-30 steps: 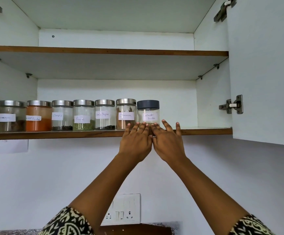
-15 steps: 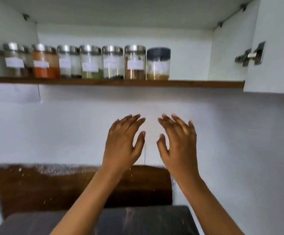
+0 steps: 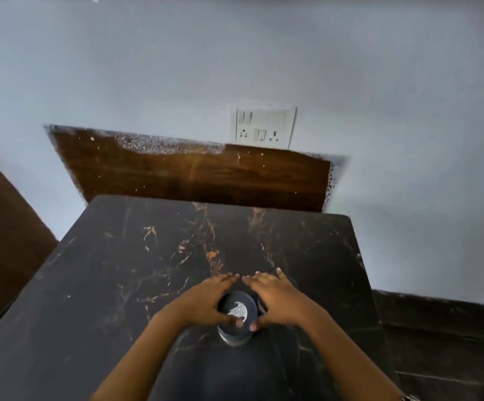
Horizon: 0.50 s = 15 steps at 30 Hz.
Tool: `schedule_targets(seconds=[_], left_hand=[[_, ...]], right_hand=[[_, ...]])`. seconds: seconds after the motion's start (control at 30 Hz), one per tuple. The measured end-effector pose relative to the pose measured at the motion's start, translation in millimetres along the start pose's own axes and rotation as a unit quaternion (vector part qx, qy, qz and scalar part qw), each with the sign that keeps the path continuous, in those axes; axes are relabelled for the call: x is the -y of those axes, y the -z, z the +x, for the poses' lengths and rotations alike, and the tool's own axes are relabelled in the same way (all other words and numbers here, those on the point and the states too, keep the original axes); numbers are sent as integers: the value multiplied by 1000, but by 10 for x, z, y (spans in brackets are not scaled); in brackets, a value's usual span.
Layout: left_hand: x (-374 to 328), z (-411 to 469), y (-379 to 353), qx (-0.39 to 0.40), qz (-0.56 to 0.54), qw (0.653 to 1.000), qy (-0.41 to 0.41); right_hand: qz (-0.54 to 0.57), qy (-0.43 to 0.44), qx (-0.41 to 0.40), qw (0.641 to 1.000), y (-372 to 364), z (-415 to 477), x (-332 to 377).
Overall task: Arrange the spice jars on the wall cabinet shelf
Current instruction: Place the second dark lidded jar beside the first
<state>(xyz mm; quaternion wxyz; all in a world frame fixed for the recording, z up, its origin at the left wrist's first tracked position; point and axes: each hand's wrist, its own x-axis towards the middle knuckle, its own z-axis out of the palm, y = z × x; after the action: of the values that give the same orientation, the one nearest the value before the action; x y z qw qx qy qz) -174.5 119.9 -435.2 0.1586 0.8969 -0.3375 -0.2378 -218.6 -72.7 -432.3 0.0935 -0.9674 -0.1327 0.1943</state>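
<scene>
On the desk (image 3: 119,285), toward its near edge, what is recorded?

— Left hand (image 3: 203,302) and right hand (image 3: 278,299), level with each other. Fingers are straight, reaching forward, tips almost meeting. Neither is clenched.

And the object?

— One spice jar (image 3: 236,309), upright, axis vertical, dark lid toward the camera. It stands directly between the palms, equally near both. Thumbs (image 3: 254,325) sit at its near side. Firm hold not confirmed. The shelf is out of view. Judged next: squeeze inward, lift straight up.
</scene>
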Motion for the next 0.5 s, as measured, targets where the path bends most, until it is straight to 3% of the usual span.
schedule_targets(seconds=[0.13, 0.3, 0.5], left_hand=[[37, -72, -289, 37, -53, 998, 30], [87, -82, -415, -77, -80, 993, 30], [45, -38, 27, -140, -122, 982, -44]], right_hand=[[-53, 0, 22, 998, -187, 59, 125], [-28, 6, -11, 1000, -225, 83, 197], [68, 10, -86, 994, 188, -19, 118]])
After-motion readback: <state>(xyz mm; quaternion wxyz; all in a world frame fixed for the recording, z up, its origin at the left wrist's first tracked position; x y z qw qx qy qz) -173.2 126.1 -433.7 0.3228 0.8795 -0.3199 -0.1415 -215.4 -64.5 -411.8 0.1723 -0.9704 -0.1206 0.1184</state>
